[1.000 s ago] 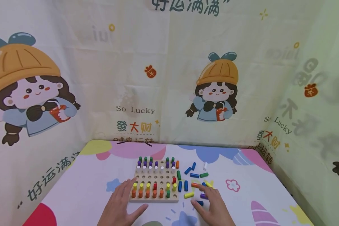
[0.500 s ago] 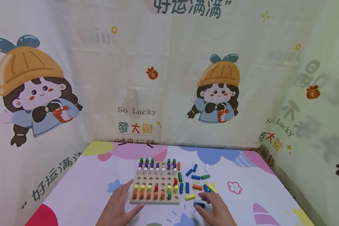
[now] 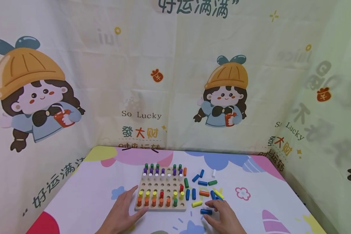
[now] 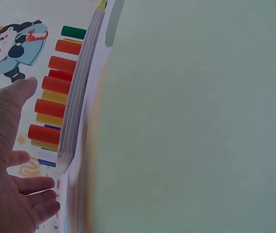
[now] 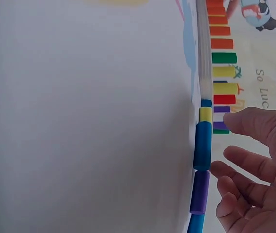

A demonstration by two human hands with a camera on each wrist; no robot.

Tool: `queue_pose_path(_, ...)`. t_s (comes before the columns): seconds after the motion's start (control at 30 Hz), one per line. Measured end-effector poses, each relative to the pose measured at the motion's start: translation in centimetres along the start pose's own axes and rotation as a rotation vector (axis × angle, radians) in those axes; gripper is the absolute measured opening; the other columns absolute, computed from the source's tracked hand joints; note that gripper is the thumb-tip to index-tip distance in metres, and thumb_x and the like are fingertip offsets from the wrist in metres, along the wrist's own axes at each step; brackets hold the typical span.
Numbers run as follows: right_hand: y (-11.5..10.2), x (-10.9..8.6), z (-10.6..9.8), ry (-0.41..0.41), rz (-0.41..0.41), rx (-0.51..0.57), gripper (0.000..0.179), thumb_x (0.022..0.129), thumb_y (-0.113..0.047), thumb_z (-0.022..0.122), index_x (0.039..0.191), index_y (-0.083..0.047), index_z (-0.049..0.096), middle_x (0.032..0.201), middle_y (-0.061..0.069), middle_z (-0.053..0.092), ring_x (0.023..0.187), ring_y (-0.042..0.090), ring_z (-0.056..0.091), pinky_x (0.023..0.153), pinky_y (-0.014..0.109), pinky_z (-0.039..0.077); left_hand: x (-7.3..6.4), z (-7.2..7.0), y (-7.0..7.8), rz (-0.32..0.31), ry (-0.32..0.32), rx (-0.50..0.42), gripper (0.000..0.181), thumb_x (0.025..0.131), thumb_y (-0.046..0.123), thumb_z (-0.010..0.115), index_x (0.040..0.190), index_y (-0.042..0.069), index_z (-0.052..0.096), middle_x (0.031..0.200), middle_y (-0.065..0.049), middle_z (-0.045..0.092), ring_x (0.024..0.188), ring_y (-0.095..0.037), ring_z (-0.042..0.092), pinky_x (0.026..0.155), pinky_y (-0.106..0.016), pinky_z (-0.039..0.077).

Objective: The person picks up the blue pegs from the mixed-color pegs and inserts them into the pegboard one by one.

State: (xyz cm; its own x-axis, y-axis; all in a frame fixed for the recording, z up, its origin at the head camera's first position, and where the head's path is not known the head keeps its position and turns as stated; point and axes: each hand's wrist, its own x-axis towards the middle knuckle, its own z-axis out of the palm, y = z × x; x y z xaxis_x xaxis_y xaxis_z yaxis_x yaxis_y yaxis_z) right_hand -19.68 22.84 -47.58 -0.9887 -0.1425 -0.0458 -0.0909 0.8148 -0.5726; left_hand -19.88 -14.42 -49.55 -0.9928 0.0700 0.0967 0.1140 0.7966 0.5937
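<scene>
Finding your board (image 3: pixel 163 209) part-filled: middle holes (image 3: pixel 162 185) bare, loose pegs (image 3: pixel 202 183) unplaced. Your left hand (image 3: pixel 121 208) is spread, right hand (image 3: pixel 224 216) loosely bent, neither pinching anything.

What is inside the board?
The board holds upright orange, yellow, red, white, purple and green pegs. Their lower ends are covered by the holes, and the back row's green pegs are partly hidden behind purple ones.
</scene>
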Motion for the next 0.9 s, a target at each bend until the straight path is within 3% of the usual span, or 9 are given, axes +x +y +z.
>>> queue_pose_path(0.2,0.2,0.1,-0.1,-0.017,0.013,0.004,0.040,0.084,-0.036,0.084,0.114,-0.013,0.070,0.104,-0.004,0.064,0.092,0.017,0.054,0.081,0.039,0.053,0.4,0.2,-0.4,0.006,-0.040,-0.036,0.101,0.082,0.070,0.071,0.155,0.007,0.039,0.151,-0.024,0.045,0.138,-0.045,0.043,0.108,-0.068,0.035)
queue_pose_path(0.47,0.4,0.4,0.0,-0.050,0.051,0.035,0.035,0.084,-0.028,0.085,0.111,-0.013,0.071,0.104,-0.002,0.063,0.091,0.019,0.054,0.083,0.040,0.055,1.4,0.3,-0.9,-0.024,-0.075,-0.005,0.102,0.081,0.069,0.073,0.155,0.008,0.038,0.150,-0.025,0.045,0.136,-0.045,0.044,0.104,-0.069,0.038)
queue_pose_path(0.9,0.9,0.9,0.2,-0.074,0.027,0.041,0.026,0.083,-0.013,0.085,0.105,-0.013,0.072,0.095,-0.004,0.064,0.087,0.019,0.053,0.085,0.043,0.055,2.5,-0.4,-1.2,0.013,-0.129,0.015,0.099,0.078,0.065,0.079,0.151,0.008,0.045,0.146,-0.020,0.049,0.135,-0.043,0.046,0.105,-0.068,0.038)
